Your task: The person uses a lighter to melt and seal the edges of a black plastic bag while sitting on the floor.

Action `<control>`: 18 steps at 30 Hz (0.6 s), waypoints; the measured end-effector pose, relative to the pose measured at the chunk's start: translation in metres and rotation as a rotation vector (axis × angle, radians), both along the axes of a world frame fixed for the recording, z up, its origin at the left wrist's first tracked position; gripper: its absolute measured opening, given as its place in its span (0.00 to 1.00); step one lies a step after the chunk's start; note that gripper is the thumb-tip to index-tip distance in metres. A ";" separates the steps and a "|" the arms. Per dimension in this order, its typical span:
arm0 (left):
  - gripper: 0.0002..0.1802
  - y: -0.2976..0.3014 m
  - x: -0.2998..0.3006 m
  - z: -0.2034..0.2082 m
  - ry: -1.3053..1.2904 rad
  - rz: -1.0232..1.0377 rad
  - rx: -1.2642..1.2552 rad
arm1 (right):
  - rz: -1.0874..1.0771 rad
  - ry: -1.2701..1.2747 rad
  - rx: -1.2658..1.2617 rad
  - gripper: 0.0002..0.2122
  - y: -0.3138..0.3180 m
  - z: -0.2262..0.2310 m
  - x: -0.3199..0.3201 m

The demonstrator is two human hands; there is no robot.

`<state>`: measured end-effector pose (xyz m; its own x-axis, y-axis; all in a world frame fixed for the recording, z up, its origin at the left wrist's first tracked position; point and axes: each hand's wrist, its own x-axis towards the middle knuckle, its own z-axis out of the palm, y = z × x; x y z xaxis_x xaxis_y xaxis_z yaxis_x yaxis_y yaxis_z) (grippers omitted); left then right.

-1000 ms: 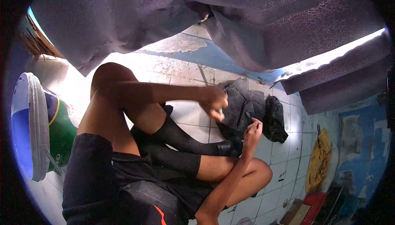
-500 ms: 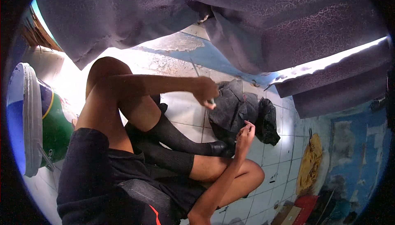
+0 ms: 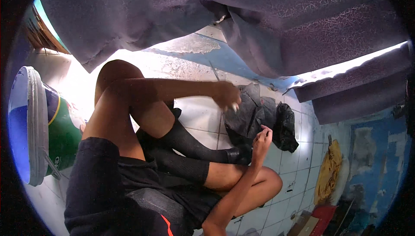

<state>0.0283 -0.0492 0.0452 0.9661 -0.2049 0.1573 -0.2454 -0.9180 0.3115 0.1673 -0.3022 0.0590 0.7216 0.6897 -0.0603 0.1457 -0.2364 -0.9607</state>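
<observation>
My left hand (image 3: 226, 95) is closed round a long thin tool (image 3: 214, 70), whose narrow shaft points up and away from the fist; the grip is mostly hidden. The left forearm rests across my raised left knee. Below and to the right, my right hand (image 3: 261, 143) has its fingers curled in, the index partly raised; what they hold, if anything, is too small to make out. Between and behind both hands lies a crumpled dark grey sheet (image 3: 246, 117) on the floor. Beside it is a shiny black plastic bag (image 3: 286, 128).
A green and white bucket (image 3: 62, 136) lies toward the left. Grey curtain-like cloth (image 3: 142, 15) hangs overhead. A yellow cloth (image 3: 328, 173) sits at the right by the peeling blue wall (image 3: 367, 149). Red and tan boards (image 3: 322, 218) lie lower right on the tiled floor (image 3: 298, 167).
My left hand has shifted slightly right toward the grey sheet and turned, the tool turning with it. The whole view has drifted a little; my right hand keeps nearly the same pose.
</observation>
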 end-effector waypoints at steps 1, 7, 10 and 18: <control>0.15 0.031 -0.011 -0.025 0.032 0.021 0.124 | 0.050 -0.001 0.001 0.12 0.012 -0.001 -0.008; 0.15 -0.016 0.003 0.015 0.105 0.039 0.031 | -0.006 -0.003 0.009 0.13 -0.006 -0.002 0.006; 0.12 0.023 -0.008 -0.011 -0.058 0.109 0.136 | 0.043 -0.011 0.010 0.13 -0.001 -0.009 -0.001; 0.13 -0.020 -0.001 0.018 0.034 0.059 0.075 | -0.019 -0.016 -0.037 0.12 -0.001 0.010 -0.003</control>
<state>0.0277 -0.0693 0.0634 0.9813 -0.1576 0.1107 -0.1809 -0.9516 0.2486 0.1647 -0.3031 0.0694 0.7355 0.6736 -0.0734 0.1566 -0.2743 -0.9488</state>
